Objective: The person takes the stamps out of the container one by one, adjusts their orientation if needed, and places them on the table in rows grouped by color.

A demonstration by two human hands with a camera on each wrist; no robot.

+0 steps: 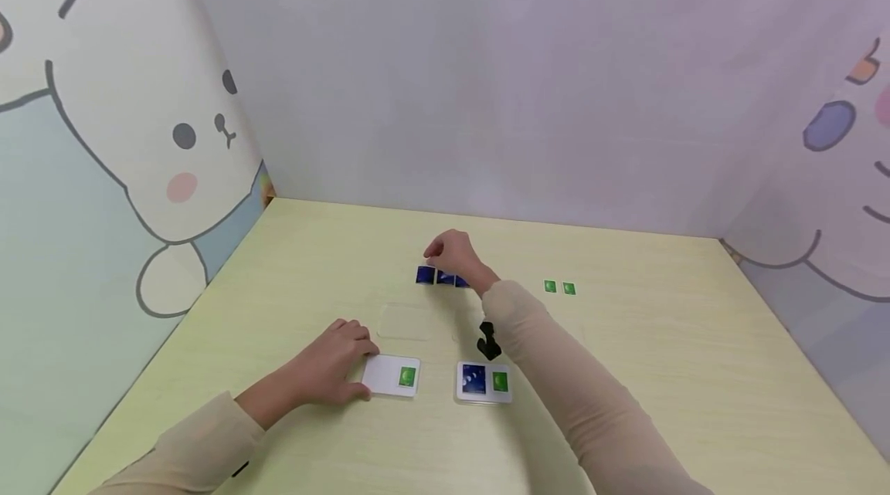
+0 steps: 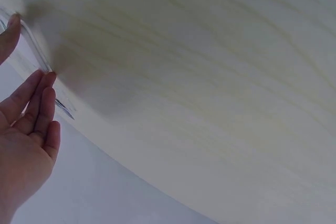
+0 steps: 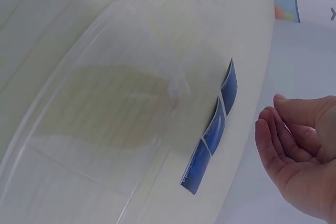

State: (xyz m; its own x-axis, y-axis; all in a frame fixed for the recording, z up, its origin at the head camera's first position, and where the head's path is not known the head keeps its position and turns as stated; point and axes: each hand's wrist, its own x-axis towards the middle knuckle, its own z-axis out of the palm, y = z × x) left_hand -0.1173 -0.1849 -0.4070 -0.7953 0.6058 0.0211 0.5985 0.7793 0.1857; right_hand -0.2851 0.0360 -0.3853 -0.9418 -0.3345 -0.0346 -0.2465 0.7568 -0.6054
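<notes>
Head view, cases: two; a white case [image 1: 382, 375] with one green stamp, and a second white case [image 1: 491, 396] bearing one blue and one green.
Loose stamps: three blue stamps [image 1: 445, 278] in a row; two loose green stamps [image 1: 550, 286] farther right.
Black piece: one [image 1: 489, 341], beside the right sleeve.
Counter: pale, wood-grained [image 1: 306, 248]; a lilac backdrop [image 1: 445, 78] behind, cartoon panels [image 1: 153, 86] either side.
White case's lie: flat near the counter's front, long axis left to right, stamped end rightward.
Left hand [image 1: 335, 364]: grip clamped on the white case's left end, thumb at the near edge.
Right hand [image 1: 455, 254]: over the blue row, fingertips together; whether they hold anything I cannot tell.
Left wrist view, case: edge-on between thumb and fingers, mostly out of frame.
Right wrist view, blue stamps: three, running slantwise, edges curling up; the right hand is apart from them.
Clear plastic piece: one large, curved-edged [image 3: 105, 98], in the foreground.
</notes>
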